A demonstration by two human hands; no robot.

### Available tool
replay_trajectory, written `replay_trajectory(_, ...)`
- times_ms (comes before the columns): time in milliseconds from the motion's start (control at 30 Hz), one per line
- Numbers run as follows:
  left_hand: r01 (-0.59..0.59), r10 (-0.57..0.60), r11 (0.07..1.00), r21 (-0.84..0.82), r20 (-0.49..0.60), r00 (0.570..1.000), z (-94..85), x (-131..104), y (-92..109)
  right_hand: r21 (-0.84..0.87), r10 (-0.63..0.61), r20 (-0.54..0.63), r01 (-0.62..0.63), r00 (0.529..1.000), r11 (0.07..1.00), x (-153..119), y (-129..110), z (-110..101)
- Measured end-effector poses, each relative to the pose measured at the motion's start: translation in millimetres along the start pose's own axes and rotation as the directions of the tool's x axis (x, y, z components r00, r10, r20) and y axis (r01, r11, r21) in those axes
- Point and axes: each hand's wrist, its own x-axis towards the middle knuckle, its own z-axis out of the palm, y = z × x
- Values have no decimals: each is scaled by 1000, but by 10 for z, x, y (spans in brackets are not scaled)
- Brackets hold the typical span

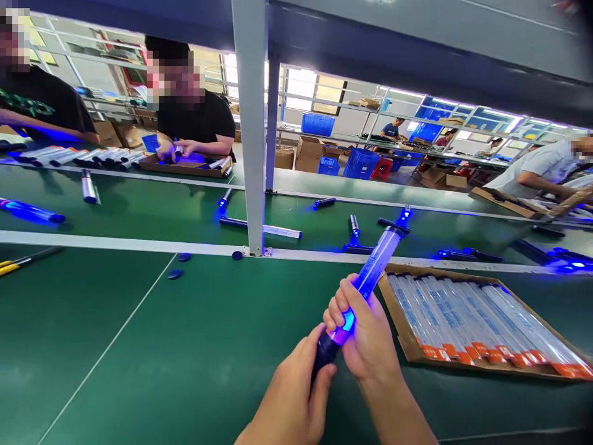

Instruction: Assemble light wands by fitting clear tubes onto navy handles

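Observation:
A light baton with a dark handle and a clear tube glowing blue is held at a slant over the green table. My left hand is wrapped round its dark handle at the lower end. Just above, my right hand is closed round the clear tube, where the light shines brightest between the fingers. The baton's far end points away from me, over the conveyor. On my right lies an open cardboard tray with several clear tubes in a row, their near ends marked orange.
Beyond a pale rail, a green conveyor carries several dark handles, some lit blue. A grey post stands before me. Small dark caps and a yellow-handled tool lie leftward. Across the belt a person works over a box.

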Motion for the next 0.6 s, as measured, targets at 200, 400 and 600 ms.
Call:
replay_trajectory(200,-11,11,1000,29,-22,1000,61,46,15,-51,-70,-35,68,997,996,-58,70,20)
replay_trajectory(400,21,2,987,158,-143,990,210,56,-122,-144,-81,-131,62,988,988,-53,147,57)
replay_trajectory(600,103,-56,962,252,-187,981,156,191,-233,-242,-206,-173,161,963,957,46,206,117)
